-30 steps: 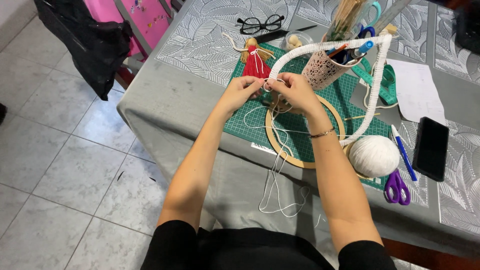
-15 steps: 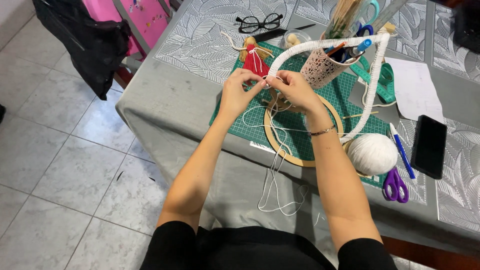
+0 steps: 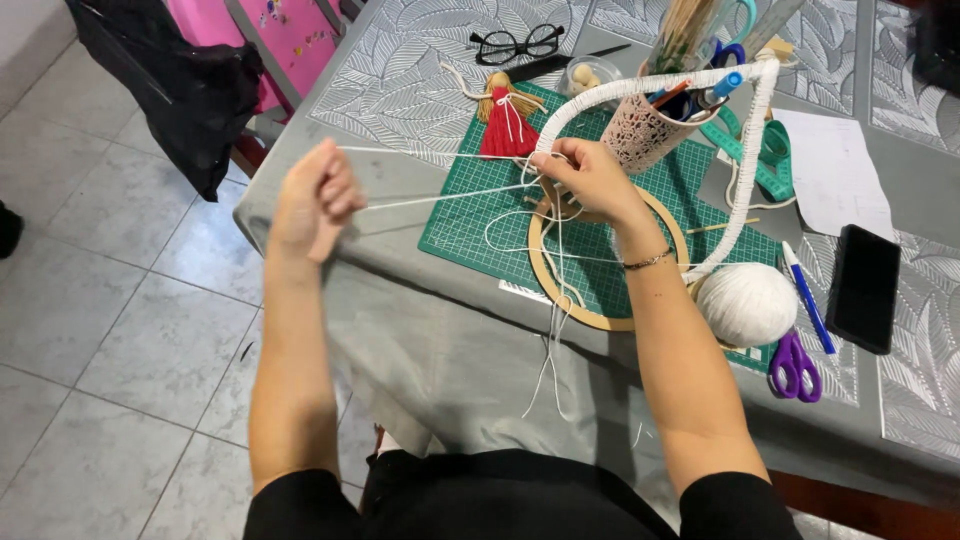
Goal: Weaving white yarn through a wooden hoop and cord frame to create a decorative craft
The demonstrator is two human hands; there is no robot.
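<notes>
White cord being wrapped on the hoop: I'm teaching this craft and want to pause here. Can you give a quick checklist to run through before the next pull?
1. Left hand closed on the white cord: ok.
2. Cord taut between the hands: ok, two straight strands.
3. Right hand pinching the wrapped hoop at the working point: ok.
4. Wooden ring lying flat on the green cutting mat: ok.
5. Loose cord ends free of tangles: cannot tell; they hang over the table edge.
6. Yarn ball clear of the purple scissors: ok, close but apart.
</notes>
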